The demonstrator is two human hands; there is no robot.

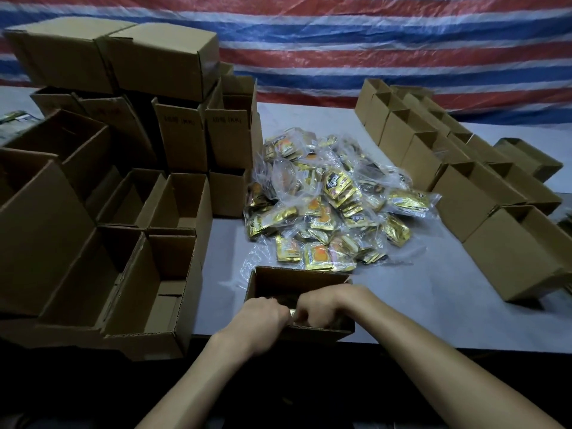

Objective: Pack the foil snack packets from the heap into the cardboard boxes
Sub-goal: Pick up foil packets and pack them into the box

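Gold foil packets [328, 205], many in clear wrap, lie in a loose heap on the grey table [433, 305], just beyond a small open cardboard box [297, 275] that stands at the table's near edge. A few more packets show dimly inside that box. Both bare forearms reach in from below and meet over its opening. The left grip [266, 318] is turned knuckles-up with its fingers curled down into the box. The right grip [325, 305] sits just beside it, wrist bent, fingers likewise curled downward. A gold packet edge [292, 312] glints between the two, but the fingertips are hidden in the box's dark inside, so I cannot tell whether either grip holds a packet or only presses on them. Left of the box, empty cartons [148, 289] stand open, with others stacked behind them. To the right, rows of cartons [464, 193] run back along the table. A red, white and blue striped sheet [371, 41] hangs behind.
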